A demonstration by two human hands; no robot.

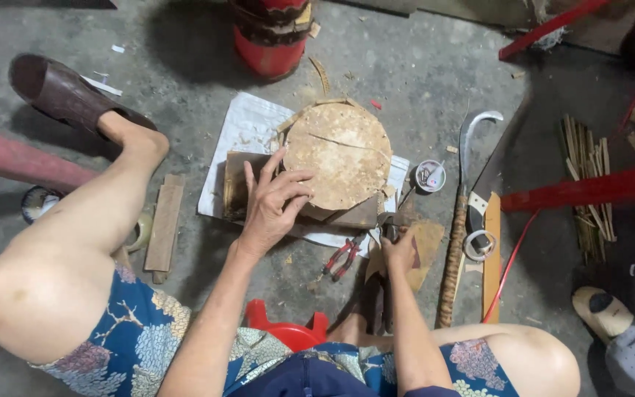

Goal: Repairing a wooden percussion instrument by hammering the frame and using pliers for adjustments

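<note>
Person seated low on a red stool (288,332), knees apart, working on the concrete floor (420,81). Right hand (400,250) is clenched around a small dark tool (389,228), its head at the lower right edge of the round wooden block (339,154); what kind of tool it is cannot be told. Left hand (273,206) lies flat, fingers spread, pressing on a flat brownish piece (240,184) against the block's left side, holding nothing closed. Red-handled pliers (341,257) lie untouched just beside the right hand. The block sits on a white sheet (240,129), its top cracked across and bare; work looks early, piece steadied, no finished item visible. To the right, a hooked blade with wrapped handle (461,213), a small round tin (430,176). Further out, a bundle of split bamboo strips (589,184) unused, a red bucket (270,33) at the far edge
</note>
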